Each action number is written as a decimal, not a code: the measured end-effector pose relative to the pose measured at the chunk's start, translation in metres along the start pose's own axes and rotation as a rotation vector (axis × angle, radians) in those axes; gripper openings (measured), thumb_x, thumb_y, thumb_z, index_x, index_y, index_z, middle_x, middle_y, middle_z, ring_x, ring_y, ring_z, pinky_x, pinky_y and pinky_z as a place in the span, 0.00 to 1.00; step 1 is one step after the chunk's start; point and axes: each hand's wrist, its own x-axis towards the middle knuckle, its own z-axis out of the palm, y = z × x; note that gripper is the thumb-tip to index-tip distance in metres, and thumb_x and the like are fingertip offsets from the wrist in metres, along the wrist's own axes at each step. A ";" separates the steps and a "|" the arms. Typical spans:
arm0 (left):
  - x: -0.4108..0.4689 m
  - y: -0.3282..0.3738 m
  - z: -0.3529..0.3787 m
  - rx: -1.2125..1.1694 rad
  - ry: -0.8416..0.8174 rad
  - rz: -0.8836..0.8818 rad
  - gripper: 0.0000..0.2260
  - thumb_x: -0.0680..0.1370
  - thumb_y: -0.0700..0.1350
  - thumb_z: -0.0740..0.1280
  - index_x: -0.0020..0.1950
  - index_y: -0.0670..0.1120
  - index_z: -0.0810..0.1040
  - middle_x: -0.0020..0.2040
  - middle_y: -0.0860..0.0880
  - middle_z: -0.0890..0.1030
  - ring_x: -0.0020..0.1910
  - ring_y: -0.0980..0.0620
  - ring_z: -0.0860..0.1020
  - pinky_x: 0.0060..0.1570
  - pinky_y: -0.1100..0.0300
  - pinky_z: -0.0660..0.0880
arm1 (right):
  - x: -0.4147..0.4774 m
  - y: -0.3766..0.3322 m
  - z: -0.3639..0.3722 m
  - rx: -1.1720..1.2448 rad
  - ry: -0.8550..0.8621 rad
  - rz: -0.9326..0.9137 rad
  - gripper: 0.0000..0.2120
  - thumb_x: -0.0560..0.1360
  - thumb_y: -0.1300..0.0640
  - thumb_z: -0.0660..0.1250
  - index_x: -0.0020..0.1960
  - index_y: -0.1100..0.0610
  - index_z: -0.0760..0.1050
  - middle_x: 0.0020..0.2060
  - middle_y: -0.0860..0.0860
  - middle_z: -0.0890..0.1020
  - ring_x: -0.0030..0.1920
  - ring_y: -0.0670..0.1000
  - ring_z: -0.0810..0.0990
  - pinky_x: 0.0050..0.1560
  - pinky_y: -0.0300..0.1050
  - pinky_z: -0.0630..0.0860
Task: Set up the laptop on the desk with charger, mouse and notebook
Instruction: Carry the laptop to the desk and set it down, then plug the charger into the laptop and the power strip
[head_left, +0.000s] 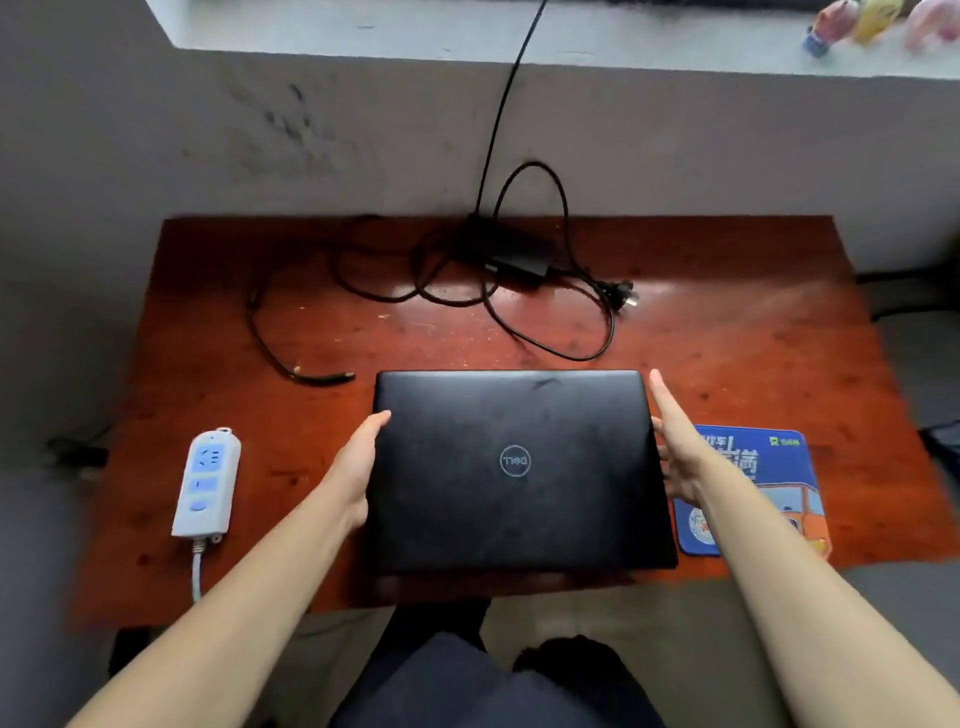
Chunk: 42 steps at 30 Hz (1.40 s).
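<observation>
Desk (727, 332): reddish wood, glossy, scuffed. Laptop (514, 467) lid: matt black, faint smudges. Power strip (207, 483), lower left: smooth pale plastic. Mouse pad (779, 483), right: printed cloth.

Dim, soft-focus, wide-angle edge distortion

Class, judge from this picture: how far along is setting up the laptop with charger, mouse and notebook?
Done: power strip and mouse pad lie on the desk. In hand: the left hand and right hand hold the closed laptop by its side edges. Left: the charger lies loose behind it, plug out; no mouse or notebook shows.
</observation>
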 end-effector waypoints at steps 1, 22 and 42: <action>0.009 0.004 0.000 0.014 0.018 -0.021 0.25 0.72 0.64 0.67 0.62 0.50 0.81 0.58 0.51 0.84 0.57 0.48 0.81 0.60 0.49 0.76 | 0.005 -0.003 0.004 0.022 0.008 0.003 0.37 0.66 0.17 0.51 0.35 0.44 0.86 0.30 0.46 0.85 0.32 0.49 0.85 0.33 0.41 0.75; 0.031 0.002 0.031 -0.003 0.106 -0.087 0.41 0.61 0.70 0.66 0.70 0.52 0.74 0.71 0.48 0.72 0.65 0.43 0.74 0.65 0.40 0.72 | 0.040 -0.001 -0.003 0.051 0.013 0.019 0.46 0.52 0.11 0.56 0.56 0.40 0.80 0.56 0.42 0.81 0.53 0.47 0.77 0.52 0.48 0.71; -0.014 -0.051 0.048 0.240 0.246 0.217 0.37 0.77 0.66 0.61 0.81 0.51 0.54 0.81 0.49 0.57 0.78 0.46 0.58 0.75 0.44 0.57 | 0.037 0.054 -0.026 -0.185 0.045 -0.346 0.47 0.72 0.29 0.65 0.81 0.53 0.54 0.79 0.50 0.62 0.78 0.55 0.61 0.76 0.55 0.59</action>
